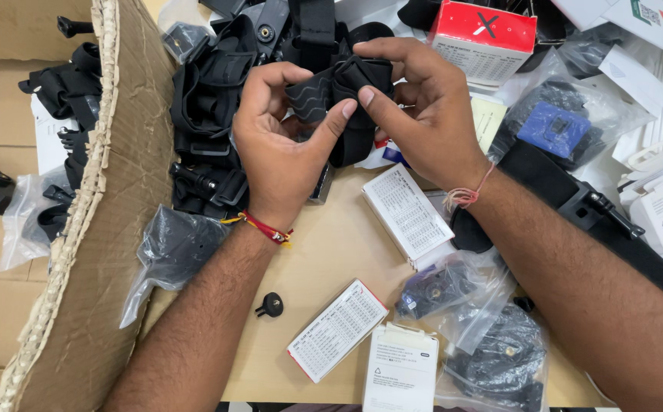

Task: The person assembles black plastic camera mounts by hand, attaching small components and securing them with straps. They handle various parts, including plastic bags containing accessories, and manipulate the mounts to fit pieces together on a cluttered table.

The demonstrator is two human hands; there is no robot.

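Both forearms bare to the frame edge; no sleeves, no gloves, no rings visible on the hands. Left hand (282, 145): wrist carries a red thread band (264, 226) with yellow strands, knotted, loose ends sticking out at both sides. Right hand (423, 107): wrist carries a thinner pale pink-red thread (469, 192), tied, with a frayed tuft at the knot.

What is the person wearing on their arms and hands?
Both forearms are bare, with no sleeves, gloves, rings or watch in view. The left hand has a red and yellow thread band tied round its wrist, with a small knot and loose yellow ends. The right hand has a thinner pinkish-red thread round its wrist, ending in a frayed little tuft.
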